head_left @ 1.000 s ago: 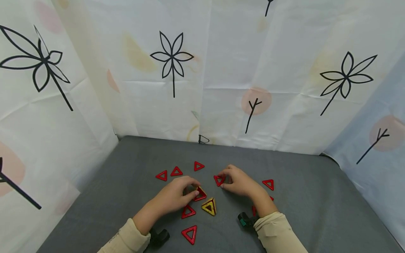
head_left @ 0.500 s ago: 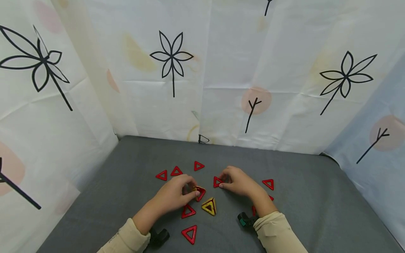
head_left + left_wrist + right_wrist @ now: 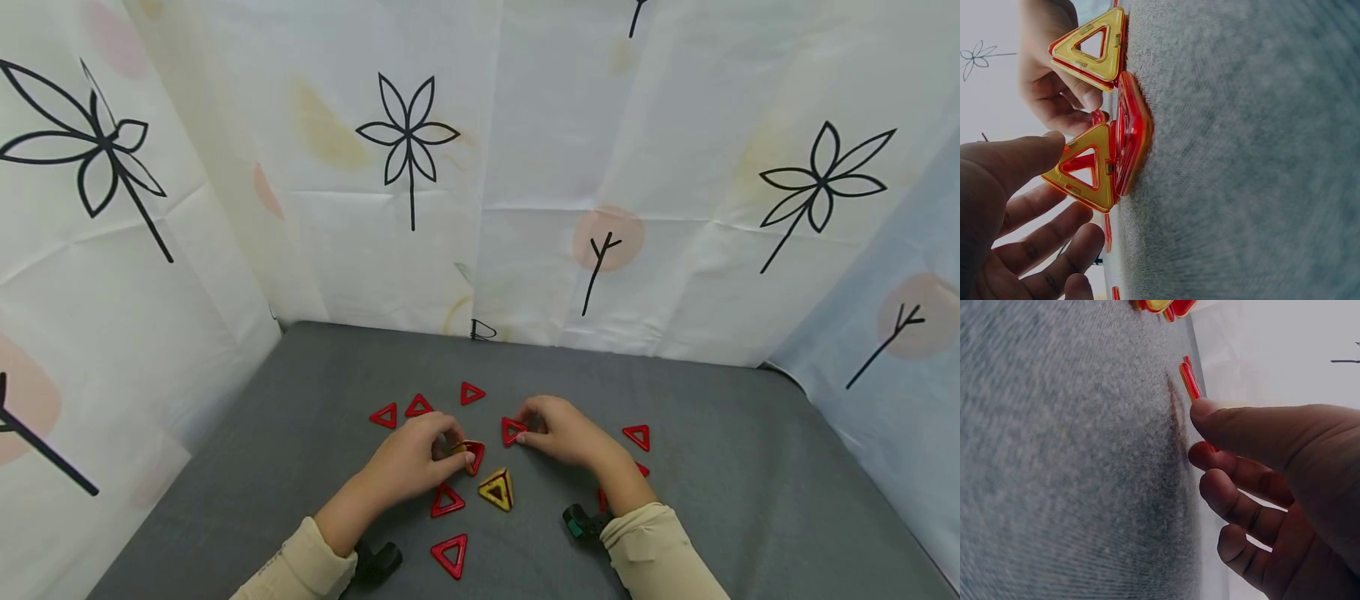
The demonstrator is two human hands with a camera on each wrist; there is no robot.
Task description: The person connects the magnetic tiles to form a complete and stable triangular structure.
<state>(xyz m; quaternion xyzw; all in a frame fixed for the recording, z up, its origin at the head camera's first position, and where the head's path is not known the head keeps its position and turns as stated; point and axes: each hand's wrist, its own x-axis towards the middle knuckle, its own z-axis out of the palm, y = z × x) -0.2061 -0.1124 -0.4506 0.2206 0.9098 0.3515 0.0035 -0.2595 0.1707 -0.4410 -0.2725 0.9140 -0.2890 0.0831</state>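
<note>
Left grip (image 3: 422, 454): partly closed, pinched red-and-yellow triangle (image 3: 1104, 176) | Right grip (image 3: 561, 431): nearly closed, pinched red triangle (image 3: 506, 432) | Yellow triangle (image 3: 497, 500): sat on grey table (image 3: 720, 475), near side

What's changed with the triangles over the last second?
The right hand has shifted its red triangle slightly left, toward the left hand, whose held piece has turned a little. Nothing was taken up or let go. The yellow piece and loose triangles stayed put.
</note>
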